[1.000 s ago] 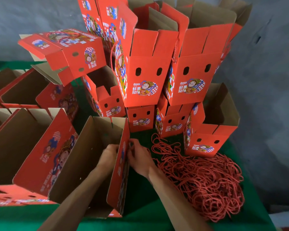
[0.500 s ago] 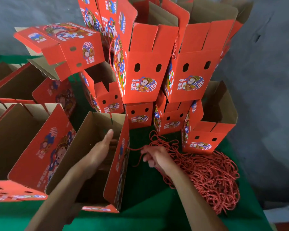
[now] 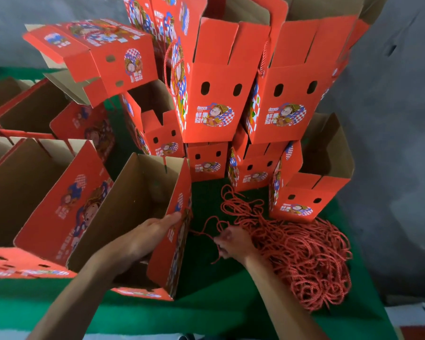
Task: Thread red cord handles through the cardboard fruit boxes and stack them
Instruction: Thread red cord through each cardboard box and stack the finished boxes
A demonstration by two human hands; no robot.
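Head view: green tabletop (image 3: 214,312) carries all items, with a grey wall (image 3: 390,119) behind. Stacked boxes (image 3: 231,99) stand at the far centre, flaps up, two oval holes in each near face; several show red cord handles at their sides. More open boxes (image 3: 32,192) lie tilted at the left. One open box (image 3: 142,217) sits near centre, tilted, brown interior facing the camera, its red printed right wall (image 3: 179,244) toward the cords. A cord pile (image 3: 302,249) lies on the tabletop at the near right, just in front of a small box (image 3: 302,192).

Left hand (image 3: 150,231): inside the open box, fingers straight and flat against the inner side of the right wall; grip apart, clamped on nothing. Right hand (image 3: 233,241): at the left edge of the cord pile, fingers curled; grip together on a cord (image 3: 206,227). This cord runs left from the hand toward the outer face of the right wall. Whether the cord passes through the wall cannot be told.
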